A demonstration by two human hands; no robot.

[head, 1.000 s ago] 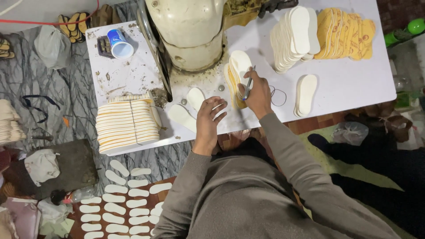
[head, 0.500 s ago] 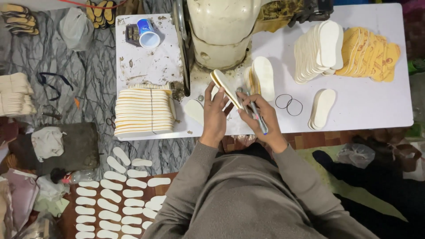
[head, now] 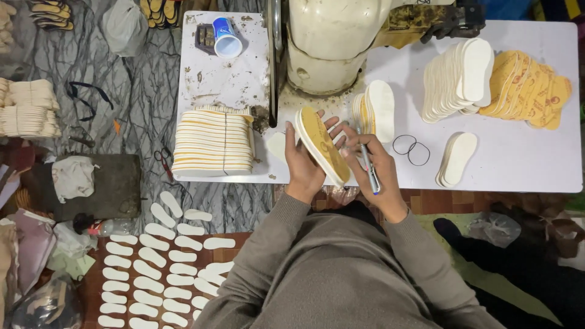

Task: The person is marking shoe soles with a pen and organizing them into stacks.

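My left hand (head: 303, 163) holds a shoe insole (head: 322, 145) on edge above the white table (head: 518, 164); its yellow printed face is turned to the right. My right hand (head: 373, 167) grips a grey pen (head: 368, 167) and its fingertips touch the insole's yellow face. Just beyond the hands a small pile of white and yellow insoles (head: 376, 109) lies on the table, in front of a cream-coloured machine (head: 332, 42).
A tied bundle of insoles (head: 213, 141) sits at the table's left, a blue cup (head: 226, 38) behind it. White insoles (head: 460, 79) and yellow insoles (head: 530, 88) are fanned at the right, two black rings (head: 411, 148) between. Many white insoles (head: 158, 256) lie on the floor.
The insole has been lifted from the table and now stands on edge between both hands, nearer my body. The right hand with the pen has closed in on its yellow face.
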